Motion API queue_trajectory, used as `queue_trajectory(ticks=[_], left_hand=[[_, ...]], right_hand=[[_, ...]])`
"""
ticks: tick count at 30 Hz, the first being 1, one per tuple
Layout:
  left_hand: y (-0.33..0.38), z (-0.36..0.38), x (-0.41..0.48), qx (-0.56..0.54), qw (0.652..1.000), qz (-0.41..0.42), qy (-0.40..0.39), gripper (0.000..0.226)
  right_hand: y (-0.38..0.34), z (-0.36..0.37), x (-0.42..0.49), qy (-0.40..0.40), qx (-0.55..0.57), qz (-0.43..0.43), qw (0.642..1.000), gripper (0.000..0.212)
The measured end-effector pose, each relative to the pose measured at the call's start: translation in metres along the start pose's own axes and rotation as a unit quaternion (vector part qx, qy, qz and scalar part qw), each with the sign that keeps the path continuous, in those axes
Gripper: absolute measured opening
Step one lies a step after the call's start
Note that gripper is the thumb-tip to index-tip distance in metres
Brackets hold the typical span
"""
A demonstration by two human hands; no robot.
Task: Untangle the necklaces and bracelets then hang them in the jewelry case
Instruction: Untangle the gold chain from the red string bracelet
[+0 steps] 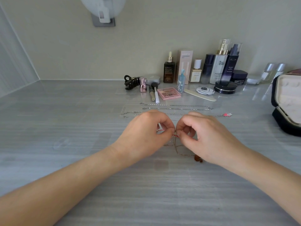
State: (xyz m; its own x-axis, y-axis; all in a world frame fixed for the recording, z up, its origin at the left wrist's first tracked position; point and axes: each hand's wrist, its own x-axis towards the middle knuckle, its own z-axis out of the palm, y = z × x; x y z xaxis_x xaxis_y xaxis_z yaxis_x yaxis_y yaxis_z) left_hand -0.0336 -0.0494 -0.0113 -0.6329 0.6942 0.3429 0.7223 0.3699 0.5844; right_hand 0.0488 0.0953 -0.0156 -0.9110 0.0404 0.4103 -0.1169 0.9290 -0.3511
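Note:
My left hand (147, 132) and my right hand (206, 136) meet at the middle of the grey table, both pinching a thin red cord bracelet (175, 135) tangled with a fine chain (180, 150). That chain trails down to a brown pendant (197, 158) beside my right hand. Two necklaces lie straightened beyond my hands: a silver chain (176, 107) and a thinner necklace with a pink pendant (227, 114). The open black jewelry case (286, 101) stands at the right edge, its pale lining showing.
Cosmetics crowd the back right: bottles (219, 66), a pink eyeshadow palette (168, 93), brushes (154, 93), a black hair claw (131, 82), a nail file (200, 95), a black jar (225, 86). A white device (103, 8) hangs on the wall.

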Motion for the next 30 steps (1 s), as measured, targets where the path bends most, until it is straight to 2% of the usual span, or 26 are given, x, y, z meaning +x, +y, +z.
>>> queue_trajectory(ticks=[6,12,20,23,27,30], left_hand=[[0.001,0.000,0.000,-0.009,1.000,-0.009,0.002,0.016],[-0.001,-0.002,0.002,-0.027,0.999,-0.029,0.009,0.016],[-0.002,-0.004,0.004,-0.032,0.999,-0.026,-0.003,0.023],[0.001,-0.003,0.002,-0.027,0.999,-0.012,-0.019,0.023],[0.001,-0.003,0.000,-0.009,1.000,-0.004,-0.022,0.022],[0.000,-0.002,0.000,0.002,1.000,-0.007,-0.016,0.022]], right_hand=[[-0.001,-0.003,0.000,0.014,0.055,0.044,0.997,0.007],[0.004,-0.004,0.002,0.019,0.063,0.047,0.997,0.028],[0.005,-0.005,0.002,0.014,0.062,0.051,0.997,0.006],[0.005,-0.004,0.002,0.011,0.061,0.044,0.997,0.014],[0.008,-0.002,0.003,0.014,0.058,0.040,0.997,0.003],[0.009,-0.001,0.003,0.019,0.052,0.034,0.998,0.007]])
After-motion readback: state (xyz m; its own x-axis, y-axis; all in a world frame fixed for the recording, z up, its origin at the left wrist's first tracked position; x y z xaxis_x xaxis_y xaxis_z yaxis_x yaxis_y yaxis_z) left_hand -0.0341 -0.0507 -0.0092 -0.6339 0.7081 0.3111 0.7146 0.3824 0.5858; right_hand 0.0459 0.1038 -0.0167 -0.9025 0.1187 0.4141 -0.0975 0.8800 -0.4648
